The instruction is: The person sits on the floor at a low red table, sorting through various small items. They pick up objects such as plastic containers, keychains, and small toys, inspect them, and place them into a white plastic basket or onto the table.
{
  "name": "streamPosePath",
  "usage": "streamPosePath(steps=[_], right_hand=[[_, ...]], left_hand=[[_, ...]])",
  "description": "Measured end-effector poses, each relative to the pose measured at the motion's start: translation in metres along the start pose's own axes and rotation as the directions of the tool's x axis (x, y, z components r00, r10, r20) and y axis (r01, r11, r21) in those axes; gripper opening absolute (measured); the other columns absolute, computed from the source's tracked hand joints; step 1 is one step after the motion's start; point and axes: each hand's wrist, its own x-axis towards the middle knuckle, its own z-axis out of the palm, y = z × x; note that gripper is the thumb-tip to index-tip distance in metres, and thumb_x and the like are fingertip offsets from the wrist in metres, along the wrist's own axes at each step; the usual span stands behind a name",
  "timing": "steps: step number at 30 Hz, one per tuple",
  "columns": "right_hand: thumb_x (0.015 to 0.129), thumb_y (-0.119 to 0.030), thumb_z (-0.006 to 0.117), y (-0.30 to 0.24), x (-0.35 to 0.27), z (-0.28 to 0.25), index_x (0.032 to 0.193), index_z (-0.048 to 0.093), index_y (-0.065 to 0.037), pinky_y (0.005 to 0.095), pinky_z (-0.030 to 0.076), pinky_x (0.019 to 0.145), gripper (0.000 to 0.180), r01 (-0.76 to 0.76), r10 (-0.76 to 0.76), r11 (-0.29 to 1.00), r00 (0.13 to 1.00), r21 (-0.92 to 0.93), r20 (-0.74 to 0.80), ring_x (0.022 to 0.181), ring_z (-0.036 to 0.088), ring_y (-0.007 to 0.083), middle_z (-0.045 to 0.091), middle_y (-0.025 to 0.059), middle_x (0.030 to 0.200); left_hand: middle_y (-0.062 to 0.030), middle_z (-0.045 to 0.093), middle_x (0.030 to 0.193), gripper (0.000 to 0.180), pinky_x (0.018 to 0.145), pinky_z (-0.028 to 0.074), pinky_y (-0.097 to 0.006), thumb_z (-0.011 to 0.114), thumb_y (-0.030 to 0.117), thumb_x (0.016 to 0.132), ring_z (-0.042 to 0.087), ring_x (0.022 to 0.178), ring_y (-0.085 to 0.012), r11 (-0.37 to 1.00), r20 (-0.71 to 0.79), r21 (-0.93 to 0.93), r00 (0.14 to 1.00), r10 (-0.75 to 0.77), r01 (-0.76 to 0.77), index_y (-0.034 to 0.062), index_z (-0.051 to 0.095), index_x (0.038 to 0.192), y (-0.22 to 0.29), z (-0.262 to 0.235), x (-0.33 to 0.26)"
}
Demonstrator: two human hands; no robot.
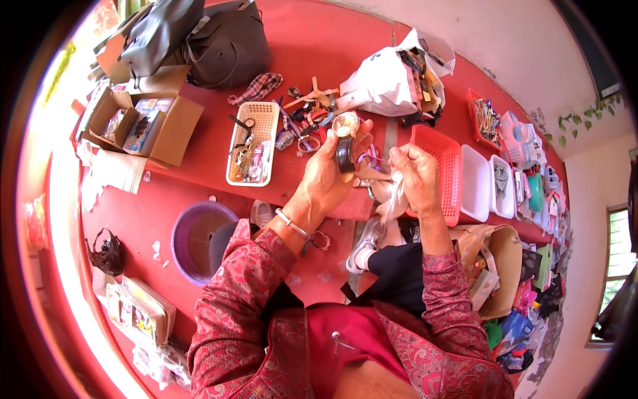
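My left hand (324, 178) grips a wristwatch (345, 124) with a round gold-rimmed dial and a dark strap, its face turned upward. Close beside it, my right hand (417, 176) pinches a thin whitish cloth (393, 199) that hangs below the fingers. The cloth is near the watch strap; whether they touch I cannot tell. Just beyond my hands lies a heap of wristwatches and straps (311, 123) on the red surface. To the left of it stands a cream perforated basket (231, 169) with several watches and small packets inside.
At the right stand a red basket (435, 149), white trays (474, 189) and a carton (508, 266). A white bag (382, 80) and black bags (229, 50) lie at the back. Leftward are a cardboard box (179, 130) and a purple tub (183, 243) on the lower level.
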Motion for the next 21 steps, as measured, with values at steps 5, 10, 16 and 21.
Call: streamPosePath(steps=[5, 10, 16, 21], right_hand=[[0.078, -0.02, 0.067, 0.018, 0.0, 0.027, 0.085, 0.058, 0.002, 0.0256, 0.046, 0.059, 0.024, 0.129, -0.094, 0.905, 0.99, -0.405, 0.104, 0.067, 0.057, 0.0095, 0.061, 0.0052, 0.075], [0.072, -0.008, 0.068, 0.019, 0.003, 0.023, 0.084, 0.058, 0.001, 0.0231, 0.045, 0.059, 0.018, -0.017, 0.037, 0.993, 0.984, -0.119, 0.171, 0.065, 0.054, 0.0079, 0.06, 0.0015, 0.073], [0.066, -0.01, 0.073, 0.025, 0.0, 0.019, 0.075, 0.056, 0.001, 0.0285, 0.046, 0.056, 0.021, 0.194, -0.165, 0.948, 0.978, -0.253, 0.13, 0.061, 0.056, 0.0114, 0.061, 0.008, 0.067], [0.067, -0.008, 0.071, 0.016, -0.004, 0.02, 0.075, 0.055, 0.0, 0.0296, 0.045, 0.055, 0.019, 0.223, -0.194, 0.913, 0.974, -0.341, 0.119, 0.059, 0.057, 0.0142, 0.059, 0.0104, 0.066]], left_hand=[[-0.0061, 0.051, 0.122, 0.042, 0.087, 0.041, -0.035, 0.024, 0.032, 0.097, 0.054, 0.096, -0.018, 0.996, -0.007, 0.088, 1.0, 0.025, -0.024, 0.0063, 0.04, 0.126, -0.007, 0.01, -0.003], [-0.0074, 0.052, 0.108, 0.041, 0.084, 0.044, -0.032, 0.025, 0.03, 0.097, 0.055, 0.089, -0.0169, 0.979, 0.002, 0.206, 1.0, -0.012, 0.012, 0.0058, 0.039, 0.127, -0.008, 0.004, -0.004], [-0.0076, 0.048, 0.121, 0.043, 0.088, 0.042, -0.032, 0.025, 0.032, 0.097, 0.052, 0.098, -0.0162, 0.971, 0.158, 0.236, 0.987, -0.004, -0.033, 0.0048, 0.039, 0.128, -0.006, 0.014, -0.012], [-0.0083, 0.043, 0.128, 0.049, 0.096, 0.036, -0.033, 0.029, 0.036, 0.096, 0.046, 0.11, -0.0177, 0.952, 0.245, 0.296, 0.97, -0.004, -0.071, 0.0038, 0.033, 0.132, -0.003, 0.018, -0.014]])
